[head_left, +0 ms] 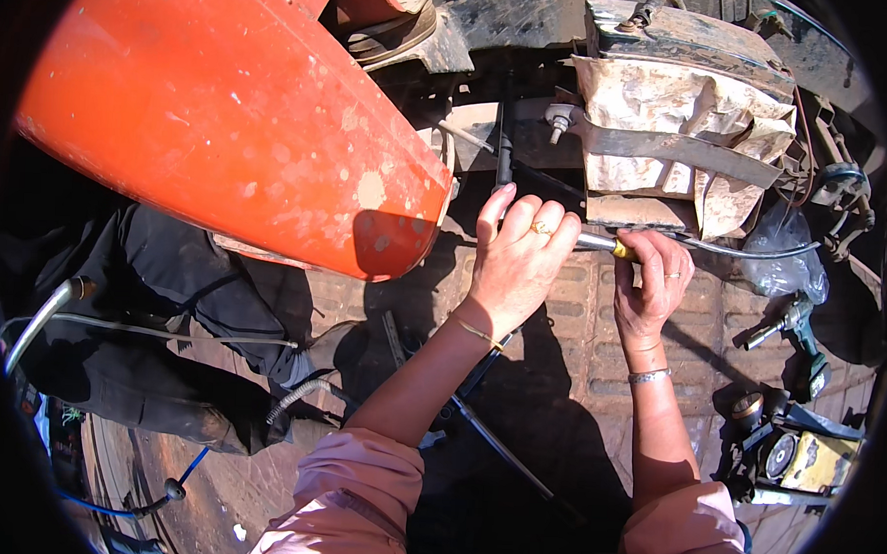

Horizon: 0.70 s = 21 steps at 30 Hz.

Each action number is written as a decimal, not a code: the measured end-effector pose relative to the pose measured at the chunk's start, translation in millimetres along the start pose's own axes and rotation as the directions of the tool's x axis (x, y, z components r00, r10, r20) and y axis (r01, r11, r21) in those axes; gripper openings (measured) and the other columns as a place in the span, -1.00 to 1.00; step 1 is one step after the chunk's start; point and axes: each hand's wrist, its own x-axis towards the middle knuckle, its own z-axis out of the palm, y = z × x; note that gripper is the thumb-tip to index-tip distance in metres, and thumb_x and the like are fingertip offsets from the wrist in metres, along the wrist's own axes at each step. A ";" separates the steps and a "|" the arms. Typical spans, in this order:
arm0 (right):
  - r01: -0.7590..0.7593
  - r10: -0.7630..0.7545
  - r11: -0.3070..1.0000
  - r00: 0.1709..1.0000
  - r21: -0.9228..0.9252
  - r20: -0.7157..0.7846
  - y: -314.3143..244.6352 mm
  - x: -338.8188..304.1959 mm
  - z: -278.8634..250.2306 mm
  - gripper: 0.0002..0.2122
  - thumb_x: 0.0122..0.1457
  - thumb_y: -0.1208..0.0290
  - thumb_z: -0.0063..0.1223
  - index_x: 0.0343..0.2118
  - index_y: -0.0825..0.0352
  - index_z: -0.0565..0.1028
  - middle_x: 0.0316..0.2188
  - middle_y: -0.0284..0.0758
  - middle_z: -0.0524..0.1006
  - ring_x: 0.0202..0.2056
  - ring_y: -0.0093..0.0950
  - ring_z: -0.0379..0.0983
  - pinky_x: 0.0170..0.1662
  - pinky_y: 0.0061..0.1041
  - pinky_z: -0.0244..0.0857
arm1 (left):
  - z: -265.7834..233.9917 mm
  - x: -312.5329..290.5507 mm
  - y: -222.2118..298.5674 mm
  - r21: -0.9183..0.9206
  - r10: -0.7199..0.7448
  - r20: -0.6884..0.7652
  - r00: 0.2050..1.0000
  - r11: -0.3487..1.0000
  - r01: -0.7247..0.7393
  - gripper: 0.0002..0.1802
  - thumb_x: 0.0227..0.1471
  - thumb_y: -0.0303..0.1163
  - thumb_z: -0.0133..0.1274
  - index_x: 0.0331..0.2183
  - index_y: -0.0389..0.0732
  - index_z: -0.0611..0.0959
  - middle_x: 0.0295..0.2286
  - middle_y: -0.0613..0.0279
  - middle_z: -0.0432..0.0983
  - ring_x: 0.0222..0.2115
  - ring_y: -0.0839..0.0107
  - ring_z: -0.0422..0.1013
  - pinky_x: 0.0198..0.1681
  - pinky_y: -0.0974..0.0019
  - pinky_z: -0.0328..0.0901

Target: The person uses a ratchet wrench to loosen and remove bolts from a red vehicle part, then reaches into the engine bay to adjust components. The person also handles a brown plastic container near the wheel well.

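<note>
Silver-and-yellow piece (597, 241): spans the two hands, just below the wrapped block; exact kind not determinable.
Left hand (525, 243): fingers curled closed around the piece's left portion, apparently to steady it; palm side hidden.
Right hand (653, 275): thumb and fingers pinch the yellow end, presumably for finer control.
Dark hose (757, 253): runs rightward from behind the right hand; whether it joins the piece cannot be told.
Wrapped block (679, 95): pale, creased covering around its sides; contents concealed.
Metal strap (682, 152): crosses the covering, evidently to restrain block and wrap.
Clear bag (784, 252): crumpled, right of the block; contents not discernible.
Power drill (803, 343): lies below the bag, near the right side.
Orange panel (234, 123): left of the block, above a co-worker's dark-clothed leg (167, 365).
</note>
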 end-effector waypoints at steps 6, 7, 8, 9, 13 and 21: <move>-0.009 0.009 1.000 1.000 0.008 -0.004 0.0 -0.3 -0.7 -0.65 -0.11 0.60 0.26 -0.21 0.11 0.57 -0.29 -0.44 0.52 -0.18 -0.41 0.45 0.02 -0.34 0.20 | 1.2 -0.1 -0.2 -0.003 0.006 -0.018 1.000 1.000 -0.007 -0.66 -0.20 -0.53 0.10 -0.27 -0.02 0.60 -0.30 0.43 0.43 -0.15 0.41 0.35 0.19 0.01 0.00; -0.012 0.012 1.000 1.000 0.013 -0.005 0.4 -0.5 -0.6 -0.65 -0.11 0.60 0.26 -0.21 0.11 0.57 -0.29 -0.45 0.52 -0.18 -0.41 0.45 0.02 -0.34 0.21 | 2.1 -0.5 0.0 -0.001 0.007 -0.025 1.000 1.000 -0.007 -0.66 -0.19 -0.52 0.10 -0.27 -0.02 0.60 -0.31 0.43 0.42 -0.15 0.41 0.35 0.20 0.02 0.00; -0.015 0.015 1.000 1.000 0.023 -0.004 0.3 -0.8 0.0 -0.65 -0.11 0.61 0.26 -0.21 0.11 0.57 -0.29 -0.45 0.52 -0.19 -0.41 0.45 0.01 -0.34 0.21 | 3.2 -0.8 0.1 0.000 0.009 -0.034 0.999 1.000 -0.009 -0.67 -0.19 -0.52 0.09 -0.27 -0.02 0.60 -0.31 0.43 0.42 -0.15 0.41 0.34 0.20 0.02 -0.01; -0.012 0.013 1.000 1.000 0.018 -0.008 0.4 -0.9 0.2 -0.65 -0.12 0.62 0.26 -0.22 0.12 0.57 -0.29 -0.45 0.53 -0.19 -0.42 0.45 0.01 -0.35 0.21 | 4.5 -1.0 0.3 0.007 0.009 -0.041 0.999 1.000 -0.008 -0.67 -0.18 -0.51 0.09 -0.27 -0.01 0.60 -0.31 0.43 0.41 -0.15 0.41 0.34 0.20 0.03 -0.02; -0.014 0.014 1.000 1.000 0.009 -0.018 -1.8 -1.0 0.6 -0.65 -0.14 0.64 0.26 -0.23 0.14 0.59 -0.27 -0.42 0.54 -0.17 -0.38 0.45 0.01 -0.36 0.22 | 6.7 -1.5 -0.2 0.059 0.015 -0.081 0.997 0.998 -0.010 -0.73 -0.14 -0.45 0.08 -0.29 0.00 0.57 -0.35 0.44 0.35 -0.15 0.45 0.33 0.23 0.08 -0.04; 0.007 -0.007 1.000 1.000 -0.018 -0.018 -2.0 -1.1 -1.0 -0.67 -0.11 0.63 0.26 -0.24 0.14 0.59 -0.28 -0.42 0.54 -0.19 -0.38 0.46 -0.03 -0.38 0.24 | 8.8 -3.4 0.2 0.060 0.023 -0.125 0.992 0.998 -0.015 -0.80 -0.11 -0.41 0.09 -0.33 0.01 0.55 -0.36 0.46 0.34 -0.17 0.49 0.34 0.22 0.11 -0.02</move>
